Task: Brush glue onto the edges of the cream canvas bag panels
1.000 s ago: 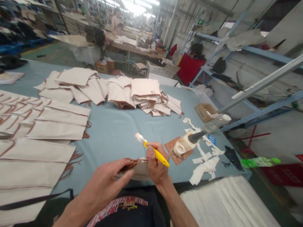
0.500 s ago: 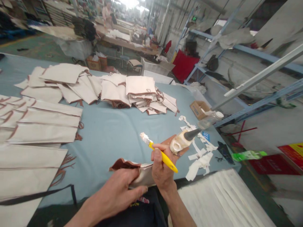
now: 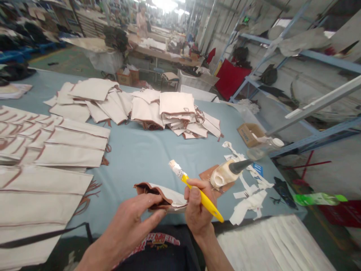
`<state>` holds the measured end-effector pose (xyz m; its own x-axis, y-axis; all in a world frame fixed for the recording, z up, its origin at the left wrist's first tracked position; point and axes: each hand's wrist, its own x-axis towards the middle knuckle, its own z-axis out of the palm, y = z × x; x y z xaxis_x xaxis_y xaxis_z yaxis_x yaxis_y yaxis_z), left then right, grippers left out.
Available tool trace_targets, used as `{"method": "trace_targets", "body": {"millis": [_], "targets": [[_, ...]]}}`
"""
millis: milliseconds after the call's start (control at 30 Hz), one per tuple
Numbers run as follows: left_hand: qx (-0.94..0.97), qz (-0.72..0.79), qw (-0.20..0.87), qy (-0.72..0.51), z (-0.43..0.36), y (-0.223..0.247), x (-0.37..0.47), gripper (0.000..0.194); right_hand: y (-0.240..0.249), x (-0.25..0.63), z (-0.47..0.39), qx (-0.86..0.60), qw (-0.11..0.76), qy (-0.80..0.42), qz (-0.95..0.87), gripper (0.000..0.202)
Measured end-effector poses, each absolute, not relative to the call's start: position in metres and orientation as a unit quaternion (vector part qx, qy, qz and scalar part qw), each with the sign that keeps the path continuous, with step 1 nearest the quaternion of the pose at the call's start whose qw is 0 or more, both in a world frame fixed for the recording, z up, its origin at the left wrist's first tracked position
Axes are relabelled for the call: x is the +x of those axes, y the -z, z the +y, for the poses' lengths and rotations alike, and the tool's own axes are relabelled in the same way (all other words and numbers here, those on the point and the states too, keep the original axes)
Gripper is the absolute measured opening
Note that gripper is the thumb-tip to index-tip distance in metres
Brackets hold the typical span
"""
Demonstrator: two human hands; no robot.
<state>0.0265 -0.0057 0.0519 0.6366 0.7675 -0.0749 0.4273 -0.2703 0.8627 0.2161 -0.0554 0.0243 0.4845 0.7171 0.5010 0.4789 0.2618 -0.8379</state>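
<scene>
A cream bag with brown trim (image 3: pixel 177 195) lies at the table's near edge, its brown-lined mouth partly open. My left hand (image 3: pixel 132 218) holds it at that mouth, fingers on the lining and thumb along the front. My right hand (image 3: pixel 199 207) is closed round a yellow-handled brush (image 3: pixel 207 203), beside the bag's right end. The brush's bristles, coated whitish, point up and left above the table. Right of this hand, a tipped cream bottle with a dark nozzle (image 3: pixel 222 176) and a hole in its side rests on a brown piece.
Stacks of cream bags (image 3: pixel 73 145) cover the left side; more piles (image 3: pixel 176 103) lie along the back. White scraps (image 3: pixel 248 207), a small carton (image 3: pixel 249 134), a clear jar (image 3: pixel 263 148) and a green bottle (image 3: pixel 318 198) are at the right. A person stands far back.
The view has shifted slightly left. The bag's mouth now gapes wider, and my left fingers have moved to its brown lining. My right hand still has the brush.
</scene>
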Motion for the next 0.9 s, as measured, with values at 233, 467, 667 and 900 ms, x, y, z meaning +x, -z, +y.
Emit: {"method": "trace_targets", "body": {"millis": [233, 467, 667, 900], "targets": [[0.774, 0.388, 0.484, -0.126, 0.006, -0.050, 0.020, 0.030, -0.029, 0.218, -0.058, -0.612, 0.635, -0.121, -0.456, 0.027], [0.770, 0.403, 0.443, -0.221, -0.001, -0.053, 0.008, 0.027, -0.037, 0.218, -0.064, -0.611, 0.654, -0.113, -0.432, 0.025], [0.798, 0.311, 0.483, -0.180, -0.029, -0.063, 0.038, 0.021, -0.037, 0.215, -0.073, -0.609, 0.638, -0.103, -0.459, 0.019], [0.825, 0.274, 0.450, -0.203, -0.042, -0.073, 0.043, 0.031, -0.032, 0.211, -0.082, -0.593, 0.651, -0.129, -0.457, 0.018]]}}
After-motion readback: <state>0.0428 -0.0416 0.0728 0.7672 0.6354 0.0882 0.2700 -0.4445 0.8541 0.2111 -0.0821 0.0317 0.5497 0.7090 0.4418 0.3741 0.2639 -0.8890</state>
